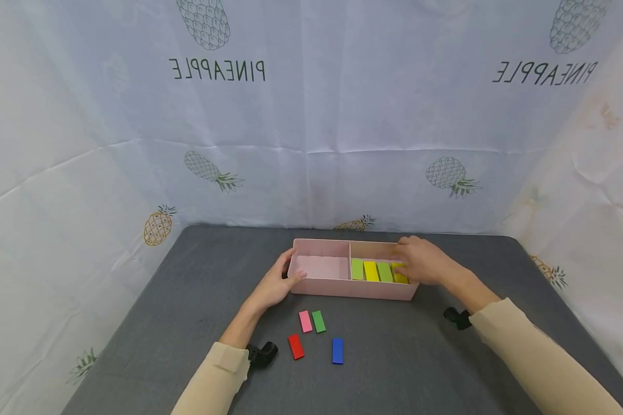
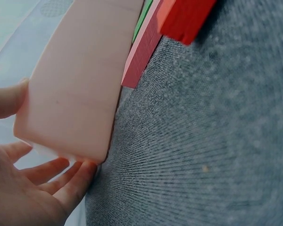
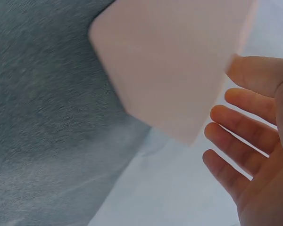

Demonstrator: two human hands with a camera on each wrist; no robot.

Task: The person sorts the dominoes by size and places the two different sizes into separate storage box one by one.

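Observation:
A long pink box [image 1: 353, 288] with a divider stands on the dark table. My left hand [image 1: 277, 280] grips its left end, thumb at the front rim and fingers round the end wall; the left wrist view shows this hand [image 2: 42, 174] close up. Over the right end is my right hand [image 1: 424, 260], partly hiding that compartment. In the right wrist view its fingers [image 3: 240, 134] are spread and relaxed, thumb tip right at the box rim. Green and yellow blocks [image 1: 371, 271] stand in a row inside the right compartment, beside the right fingertips.
In front of the box lie a pink block [image 1: 305, 321], a green block [image 1: 319, 321], a red block [image 1: 296, 347] and a blue block [image 1: 337, 351]. A pineapple-print curtain [image 1: 311, 115] hangs behind the table [image 1: 394, 369].

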